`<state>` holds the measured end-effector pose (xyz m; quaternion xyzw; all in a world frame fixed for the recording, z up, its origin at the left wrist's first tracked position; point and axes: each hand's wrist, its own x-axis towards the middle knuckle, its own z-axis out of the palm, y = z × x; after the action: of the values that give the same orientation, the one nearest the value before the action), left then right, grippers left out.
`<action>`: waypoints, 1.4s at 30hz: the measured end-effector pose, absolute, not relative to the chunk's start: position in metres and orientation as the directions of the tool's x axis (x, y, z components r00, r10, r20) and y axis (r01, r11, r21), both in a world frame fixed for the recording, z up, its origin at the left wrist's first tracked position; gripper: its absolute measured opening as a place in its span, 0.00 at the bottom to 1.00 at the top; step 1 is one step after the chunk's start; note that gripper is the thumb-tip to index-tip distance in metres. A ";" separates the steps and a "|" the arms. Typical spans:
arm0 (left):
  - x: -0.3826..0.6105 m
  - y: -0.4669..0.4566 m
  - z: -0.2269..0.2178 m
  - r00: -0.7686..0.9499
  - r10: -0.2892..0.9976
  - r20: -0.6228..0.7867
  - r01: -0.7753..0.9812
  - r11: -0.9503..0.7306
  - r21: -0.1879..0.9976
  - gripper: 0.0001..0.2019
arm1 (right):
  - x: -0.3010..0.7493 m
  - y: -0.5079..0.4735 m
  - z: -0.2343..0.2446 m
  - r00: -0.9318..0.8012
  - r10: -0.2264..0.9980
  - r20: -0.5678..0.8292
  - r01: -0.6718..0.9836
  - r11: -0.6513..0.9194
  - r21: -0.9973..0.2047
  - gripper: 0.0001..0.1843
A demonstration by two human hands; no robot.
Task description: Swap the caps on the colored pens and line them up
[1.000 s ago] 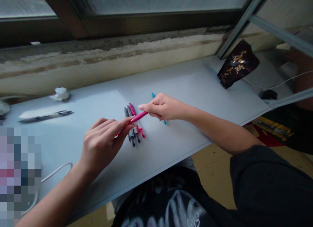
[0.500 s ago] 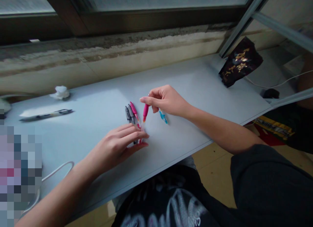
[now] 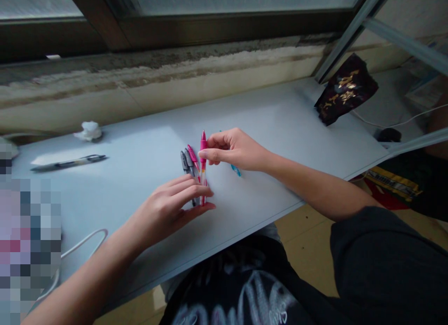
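Observation:
My right hand [image 3: 238, 150] pinches the upper end of a pink pen [image 3: 203, 164] that lies on the pale grey table [image 3: 280, 124]. My left hand [image 3: 168, 213] rests with its fingers pressed against the lower tip of that pen. Just left of it lie two grey pens [image 3: 185, 162] and another pink pen [image 3: 192, 156], side by side. A blue pen [image 3: 235, 170] shows partly from under my right hand.
A grey pen [image 3: 68, 162] lies far left on a white sheet, with a crumpled tissue [image 3: 89, 130] behind it. A dark printed pouch [image 3: 346, 89] stands at the back right. A white cable [image 3: 80, 243] loops at the near left. The wall and window sill run behind.
The pink pen was held up between both hands; it has been swung round and laid down beside the row of pens. My left hand lowered onto the table.

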<state>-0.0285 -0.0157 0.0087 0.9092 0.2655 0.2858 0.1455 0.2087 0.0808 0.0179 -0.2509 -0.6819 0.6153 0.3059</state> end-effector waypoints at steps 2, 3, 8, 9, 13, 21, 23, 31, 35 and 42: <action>-0.027 -0.015 0.009 0.689 0.561 0.459 0.397 -0.822 0.409 0.04 | 0.209 0.081 0.018 -0.703 0.703 0.108 -0.035 0.118 -0.992 0.24; -0.027 -0.015 0.009 0.687 0.559 0.464 0.391 -0.823 0.412 0.04 | 0.209 0.081 0.018 -0.708 0.698 0.106 -0.036 0.115 -0.993 0.24; -0.025 -0.015 0.011 0.678 0.565 0.470 0.390 -0.819 0.421 0.03 | 0.209 0.080 0.019 -0.717 0.692 0.084 -0.038 0.082 -0.996 0.22; -0.024 -0.015 0.011 0.676 0.571 0.466 0.392 -0.814 0.429 0.04 | 0.209 0.080 0.019 -0.717 0.693 0.079 -0.038 0.075 -0.996 0.22; -0.024 -0.015 0.009 0.673 0.590 0.447 0.383 -0.794 0.471 0.05 | 0.209 0.079 0.020 -0.732 0.678 0.065 -0.038 0.055 -0.998 0.19; -0.026 -0.016 0.007 0.672 0.587 0.452 0.388 -0.798 0.461 0.03 | 0.209 0.079 0.022 -0.725 0.688 0.019 0.028 0.056 -0.998 0.12; -0.026 -0.016 0.008 0.680 0.580 0.449 0.383 -0.803 0.457 0.02 | 0.209 0.078 0.022 -0.731 0.683 0.012 0.026 0.044 -0.999 0.11; -0.026 -0.015 0.008 0.683 0.579 0.446 0.381 -0.802 0.459 0.03 | 0.206 0.079 0.020 -0.744 0.668 -0.007 0.025 0.019 -1.000 0.12; -0.028 -0.014 0.007 0.677 0.587 0.444 0.388 -0.797 0.463 0.04 | 0.206 0.078 0.020 -0.742 0.670 -0.012 0.044 0.030 -0.999 0.12; -0.026 -0.017 0.008 0.677 0.619 0.397 0.436 -0.773 0.461 0.18 | 0.209 0.078 0.025 -0.721 0.693 -0.003 0.144 0.145 -0.979 0.15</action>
<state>-0.0263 -0.0167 0.0079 0.9004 0.2931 0.2748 0.1668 0.2088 0.0780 0.0253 -0.2909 -0.7195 0.5854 0.2346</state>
